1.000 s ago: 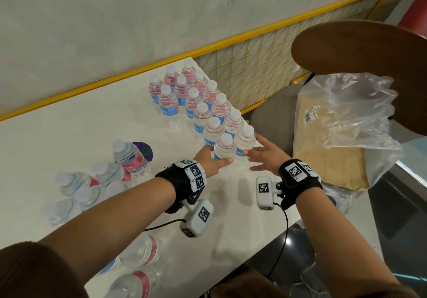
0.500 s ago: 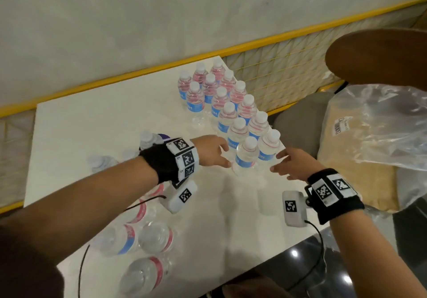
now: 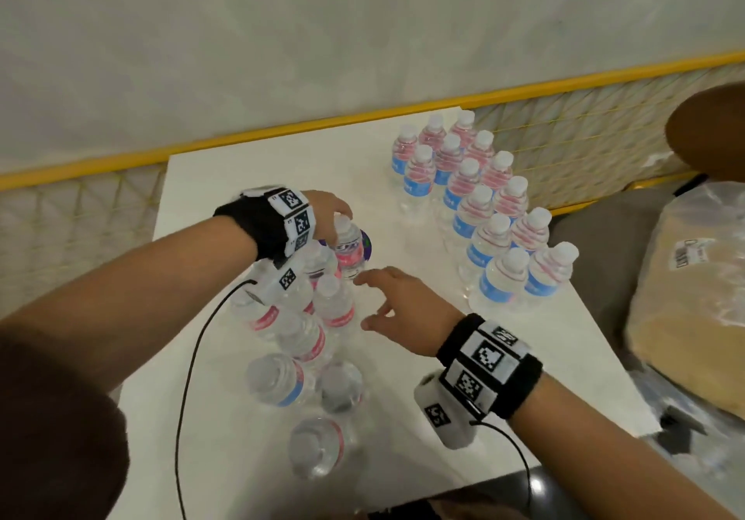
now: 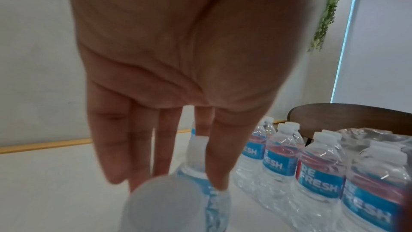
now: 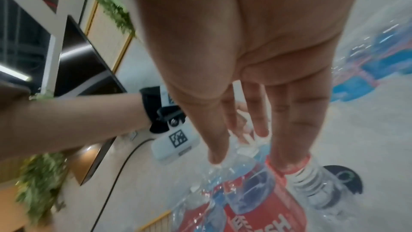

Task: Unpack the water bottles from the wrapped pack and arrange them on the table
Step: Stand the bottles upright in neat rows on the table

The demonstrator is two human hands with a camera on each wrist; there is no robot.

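Head view, looking down: a white table (image 3: 250,181) carries two groups of water bottles. Along its right edge, running from the far corner toward the near one, a double row of bottles (image 3: 477,213) stands upright, caps up. Nearer the left edge sits a loose cluster of bottles (image 3: 306,338), some upright, some tipped at angles. The left hand (image 3: 326,213) reaches down from above onto an upright bottle (image 3: 348,249) at the far end of that cluster; the left wrist view shows straight fingers (image 4: 219,156) hanging down around its white cap, one finger along the neck, though whether they press in on it I cannot tell. The right hand (image 3: 403,310) hovers just to the right of the cluster, fingers spread and relaxed, holding nothing, its fingertips close to the same bottle's lower body. That bottle's long axis is vertical and lies directly under the left hand, so the left is better placed to lift it; the standing row waits to the right, across a bare stretch of table.
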